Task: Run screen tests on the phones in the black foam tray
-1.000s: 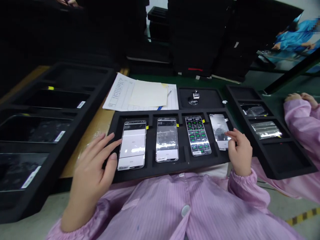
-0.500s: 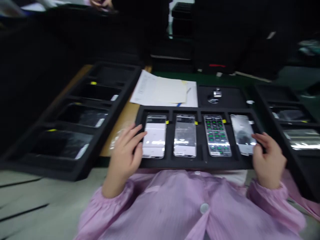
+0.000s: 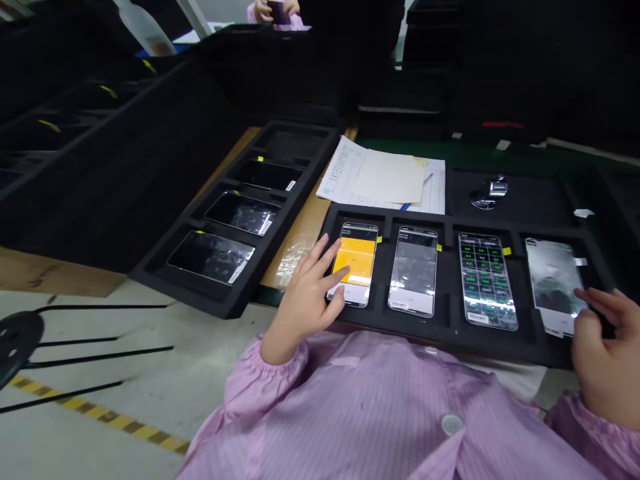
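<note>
My left hand (image 3: pixel 311 293) is open, its fingers spread over the leftmost smartphone (image 3: pixel 358 263), whose screen shows an orange block. A fingertip appears to touch that screen. My right hand (image 3: pixel 607 347) is open at the right edge of the grey-screened phone (image 3: pixel 556 283), fingertips at its side and thumb apart. Between them lie a phone with a grey and white screen (image 3: pixel 413 267) and one with a grid of green labels (image 3: pixel 487 280). All four sit face up in separate slots of a black foam tray (image 3: pixel 447 320), beside small yellow tabs.
To the left, a second black tray (image 3: pixel 200 297) holds dark-screened phones. Papers (image 3: pixel 390 177) with a pen lie behind the near tray, beside a shiny metal object (image 3: pixel 490 192). Another person's hands (image 3: pixel 277 10) hold something at the back. A stool (image 3: pixel 20 340) stands at lower left.
The view has swung left, so everything sits further right. The leftmost phone's screen went from white to orange, and my left fingers reach further over it. My right hand stays by its phone.
</note>
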`<action>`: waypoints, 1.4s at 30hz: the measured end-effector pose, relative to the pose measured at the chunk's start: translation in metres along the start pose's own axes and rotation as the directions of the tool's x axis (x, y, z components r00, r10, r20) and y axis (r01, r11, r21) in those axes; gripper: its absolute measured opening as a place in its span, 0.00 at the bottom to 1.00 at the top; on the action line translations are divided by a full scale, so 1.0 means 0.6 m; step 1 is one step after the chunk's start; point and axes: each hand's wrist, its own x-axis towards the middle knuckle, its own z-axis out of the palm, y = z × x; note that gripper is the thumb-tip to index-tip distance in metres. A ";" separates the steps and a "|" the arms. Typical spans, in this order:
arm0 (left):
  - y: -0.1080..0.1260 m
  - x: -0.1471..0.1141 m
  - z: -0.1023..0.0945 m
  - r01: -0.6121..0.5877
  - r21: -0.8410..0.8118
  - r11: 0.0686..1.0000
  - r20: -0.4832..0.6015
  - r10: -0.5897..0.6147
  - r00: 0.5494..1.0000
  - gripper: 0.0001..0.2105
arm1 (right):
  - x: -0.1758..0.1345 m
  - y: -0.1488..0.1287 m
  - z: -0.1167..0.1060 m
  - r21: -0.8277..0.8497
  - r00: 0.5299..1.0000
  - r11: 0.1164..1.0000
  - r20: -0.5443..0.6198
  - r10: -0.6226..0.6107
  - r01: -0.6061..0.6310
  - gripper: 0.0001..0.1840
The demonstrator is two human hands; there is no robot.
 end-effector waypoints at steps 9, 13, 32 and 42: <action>0.021 0.021 0.004 -0.095 -0.077 0.992 -0.086 0.089 0.992 0.20 | -0.004 -0.066 0.015 -0.016 0.998 0.998 0.035 -0.059 0.059 0.18; 0.026 0.035 0.017 -0.149 -0.102 0.983 -0.088 0.141 0.986 0.22 | -0.006 -0.073 0.018 0.063 0.996 0.995 0.032 -0.084 0.082 0.18; -0.001 0.049 0.042 -0.146 -0.069 0.987 -0.046 0.143 0.989 0.28 | 0.021 -0.003 0.005 0.041 0.998 0.999 -0.065 -0.021 0.023 0.15; 0.005 0.052 0.042 -0.125 -0.075 0.989 -0.037 0.123 0.992 0.29 | 0.019 -0.007 0.004 0.044 0.998 0.999 -0.060 0.008 -0.005 0.15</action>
